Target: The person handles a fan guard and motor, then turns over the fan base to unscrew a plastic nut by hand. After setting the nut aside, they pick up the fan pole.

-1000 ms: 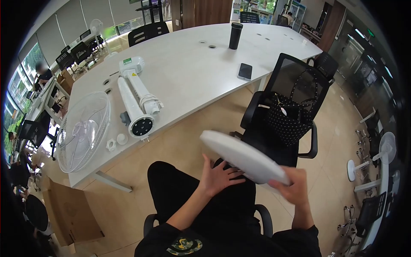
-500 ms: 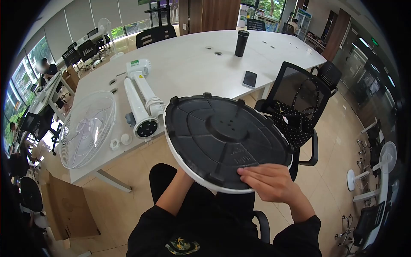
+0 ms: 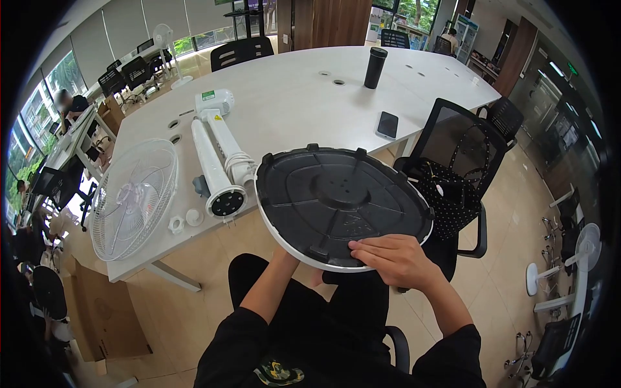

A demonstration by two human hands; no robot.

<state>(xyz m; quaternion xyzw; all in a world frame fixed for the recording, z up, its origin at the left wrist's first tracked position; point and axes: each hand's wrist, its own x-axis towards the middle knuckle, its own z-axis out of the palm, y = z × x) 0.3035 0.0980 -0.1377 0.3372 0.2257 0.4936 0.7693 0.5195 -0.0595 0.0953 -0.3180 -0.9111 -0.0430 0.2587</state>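
Note:
Over my lap is a round fan base (image 3: 343, 192), its ribbed black underside facing up and its white rim showing along the near edge. My left hand (image 3: 284, 256) holds it from beneath on the left; most of its fingers are hidden by the base. At the near right edge my right hand (image 3: 396, 258) grips the rim, with fingers laid together on the black underside and the thumb out of sight. Just beyond the base, a white fan stand with motor head (image 3: 220, 158) lies on the table beside a fan cage with clear blades (image 3: 132, 200).
The white table (image 3: 284, 97) carries a black tumbler (image 3: 374, 68), a phone (image 3: 387, 125) and two small white plastic parts, including a nut (image 3: 176, 224). A chair with a dotted bag (image 3: 446, 194) stands at right. An opened cardboard box (image 3: 110, 317) is on the floor at left.
The fan base has tipped to a flatter angle, its near edge rising a little. My right hand has shifted slightly left and up with it, and the view has turned slightly.

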